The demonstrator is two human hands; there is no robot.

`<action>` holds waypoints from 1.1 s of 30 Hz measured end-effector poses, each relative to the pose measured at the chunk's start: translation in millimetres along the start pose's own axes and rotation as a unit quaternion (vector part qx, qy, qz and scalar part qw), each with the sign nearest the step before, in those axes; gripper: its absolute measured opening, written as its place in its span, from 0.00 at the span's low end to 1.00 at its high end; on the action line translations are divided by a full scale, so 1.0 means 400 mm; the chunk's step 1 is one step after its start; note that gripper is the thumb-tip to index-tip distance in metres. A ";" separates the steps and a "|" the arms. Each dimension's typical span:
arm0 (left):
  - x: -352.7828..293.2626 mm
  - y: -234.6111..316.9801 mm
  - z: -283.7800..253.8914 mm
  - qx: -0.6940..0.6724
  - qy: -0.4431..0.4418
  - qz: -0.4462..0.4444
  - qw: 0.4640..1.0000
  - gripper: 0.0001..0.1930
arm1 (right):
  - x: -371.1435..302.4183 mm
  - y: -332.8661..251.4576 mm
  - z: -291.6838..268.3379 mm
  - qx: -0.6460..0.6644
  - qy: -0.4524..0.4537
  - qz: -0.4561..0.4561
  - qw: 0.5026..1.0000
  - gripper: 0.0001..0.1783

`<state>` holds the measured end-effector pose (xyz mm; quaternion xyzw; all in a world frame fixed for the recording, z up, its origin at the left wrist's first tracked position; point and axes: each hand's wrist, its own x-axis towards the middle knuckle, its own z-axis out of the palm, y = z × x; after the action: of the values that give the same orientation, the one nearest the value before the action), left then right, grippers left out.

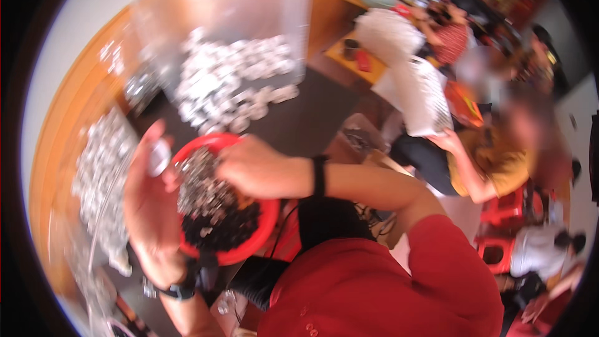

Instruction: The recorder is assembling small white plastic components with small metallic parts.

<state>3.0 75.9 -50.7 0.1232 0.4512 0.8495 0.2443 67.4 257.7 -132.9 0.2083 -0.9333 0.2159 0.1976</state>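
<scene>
While fingers of the left hand [150,203] pinch a pale disc [160,157], right hand [261,168] over a red basin [269,224], its fingers unclear

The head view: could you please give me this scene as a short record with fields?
Left hand: holds small round whitish piece
Right hand: at silvery pieces, grip blurred
Red basin: holds silvery pieces and black pieces
Beyond basin: white round pieces, heaped
Far left: whitish heap
Right side: person in mustard top, touching white textured package
</scene>
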 end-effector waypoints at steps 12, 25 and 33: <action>0.019 -0.008 -0.018 -0.020 -0.035 -0.014 0.999 0.19 | -0.014 -0.015 0.044 -0.061 -0.032 -0.011 0.998 0.09; 0.008 -0.047 -0.008 0.160 -0.066 0.024 0.985 0.08 | -0.005 -0.039 -0.067 0.126 0.007 0.101 0.987 0.06; -0.004 -0.047 0.035 0.251 -0.012 0.061 0.966 0.09 | 0.007 -0.056 -0.076 0.198 0.106 0.106 0.969 0.05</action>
<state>16.1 93.9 -58.2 0.2176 0.6387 0.7207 0.1589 84.3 253.2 -99.4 0.1194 -0.8621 0.4372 0.2267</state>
